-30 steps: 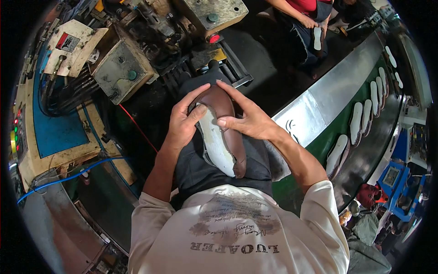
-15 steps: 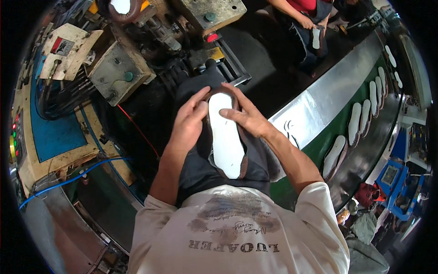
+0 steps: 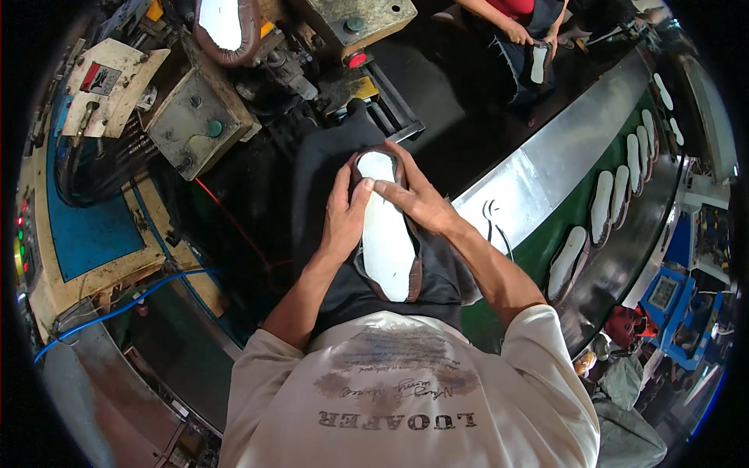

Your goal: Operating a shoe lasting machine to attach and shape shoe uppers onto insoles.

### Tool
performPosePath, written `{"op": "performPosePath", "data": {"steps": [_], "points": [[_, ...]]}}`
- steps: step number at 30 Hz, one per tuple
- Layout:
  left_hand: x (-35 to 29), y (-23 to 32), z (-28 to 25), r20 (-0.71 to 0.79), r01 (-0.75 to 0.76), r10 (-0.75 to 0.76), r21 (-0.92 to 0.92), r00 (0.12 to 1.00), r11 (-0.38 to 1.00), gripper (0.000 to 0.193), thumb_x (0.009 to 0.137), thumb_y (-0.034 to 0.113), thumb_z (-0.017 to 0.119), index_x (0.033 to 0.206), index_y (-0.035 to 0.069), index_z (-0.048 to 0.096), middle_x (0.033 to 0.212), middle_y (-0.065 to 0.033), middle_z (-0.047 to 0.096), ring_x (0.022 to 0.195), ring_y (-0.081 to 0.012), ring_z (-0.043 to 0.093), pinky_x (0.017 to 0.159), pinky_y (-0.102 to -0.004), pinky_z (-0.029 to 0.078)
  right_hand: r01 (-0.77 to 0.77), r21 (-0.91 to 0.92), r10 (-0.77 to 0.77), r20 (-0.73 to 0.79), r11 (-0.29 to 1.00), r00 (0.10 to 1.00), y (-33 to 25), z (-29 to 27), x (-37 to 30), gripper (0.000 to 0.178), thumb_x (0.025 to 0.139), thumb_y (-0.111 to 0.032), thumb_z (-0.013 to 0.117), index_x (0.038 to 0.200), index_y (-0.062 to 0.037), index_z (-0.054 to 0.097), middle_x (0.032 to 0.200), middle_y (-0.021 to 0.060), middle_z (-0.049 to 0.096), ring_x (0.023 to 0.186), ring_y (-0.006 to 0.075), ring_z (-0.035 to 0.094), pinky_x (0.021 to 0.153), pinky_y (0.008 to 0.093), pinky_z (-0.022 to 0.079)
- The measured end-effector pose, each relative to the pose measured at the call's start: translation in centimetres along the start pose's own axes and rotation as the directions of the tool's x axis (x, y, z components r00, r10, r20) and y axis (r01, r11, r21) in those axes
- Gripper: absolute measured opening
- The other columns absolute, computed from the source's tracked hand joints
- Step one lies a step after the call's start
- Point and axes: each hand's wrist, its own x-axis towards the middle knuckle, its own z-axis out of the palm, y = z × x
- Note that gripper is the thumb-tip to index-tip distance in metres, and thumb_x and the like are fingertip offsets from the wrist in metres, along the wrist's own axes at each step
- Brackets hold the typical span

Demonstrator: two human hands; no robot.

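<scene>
A brown shoe upper (image 3: 413,288) with a white insole (image 3: 388,249) facing up lies lengthwise over my lap. My left hand (image 3: 346,214) wraps its left side, thumb pressed on the white surface. From the right, my right hand (image 3: 417,199) grips the same shoe upper, its fingers round the far rounded end. Both thumbs meet on the insole near that end. The fingers under the brown edge are partly hidden.
On my right, a green conveyor belt (image 3: 538,261) with a metal rim (image 3: 515,187) carries several white-soled shoe uppers (image 3: 602,207). Machinery with a control box (image 3: 204,125) stands ahead left, another shoe upper (image 3: 248,43) on it. A co-worker's hands (image 3: 519,33) hold a similar piece. A blue hose (image 3: 125,310) runs at left.
My left thumb has come onto the insole beside my right thumb, and my left hand has shifted inward. The shoe upper stays in nearly the same place. The view has shifted slightly.
</scene>
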Motion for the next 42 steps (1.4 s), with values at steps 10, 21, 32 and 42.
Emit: {"op": "performPosePath", "data": {"steps": [10,21,32,42], "points": [[-8.8,0.1,-2.3,0.292,0.266,-0.233,-0.075,0.928,0.961,0.078,0.105,0.017,0.074,0.169,-0.005,0.035,0.16,-0.0216,0.055,0.148,-0.0275,0.052,0.124,-0.04,0.04,-0.21,0.014,0.21,-0.112,0.978,0.971,2.1,0.5,-10.9,0.085,0.1,-0.029,0.079,0.165,0.0089,0.041,0.161,0.0282,0.055,0.148,0.0328,0.054,0.124,0.0409,0.042],[-9.2,-0.1,-0.7,0.326,0.367,-0.238,-0.427,0.915,0.826,0.063,0.112,0.019,0.067,0.166,-0.001,0.042,0.159,-0.0154,0.055,0.146,-0.024,0.053,0.121,-0.0448,0.046,0.288,-0.921,-0.133,0.261,0.262,0.956,-4.5,3.7,-12.9,0.097,0.093,-0.031,0.084,0.174,-0.0132,0.033,0.178,0.0312,0.015,0.14,0.0614,0.049,0.116,0.058,0.052],[4.7,-0.2,-4.8,-0.153,-0.035,0.081,0.283,0.985,0.959,0.045,0.107,0.024,0.066,0.144,-0.003,0.067,0.135,-0.0249,0.074,0.127,-0.0359,0.071,0.108,-0.0411,0.053,0.31,-0.89,-0.232,0.241,0.334,0.942,-1.3,2.0,-12.7,0.071,0.088,-0.023,0.087,0.154,-0.0361,0.064,0.174,0.0351,0.018,0.138,0.0551,0.053,0.112,0.0569,0.054],[3.1,9.3,-1.7,0.813,-0.691,0.233,0.26,0.533,0.675,0.042,0.097,0.004,0.072,0.139,0.006,0.073,0.149,-0.0157,0.062,0.139,-0.0352,0.06,0.118,-0.0449,0.048,0.603,-0.766,-0.404,0.49,0.222,0.772,-0.7,-1.6,-11.1,0.071,0.078,-0.019,0.087,0.145,-0.0353,0.071,0.174,0.0076,0.041,0.137,0.048,0.054,0.11,0.0536,0.058]]}}
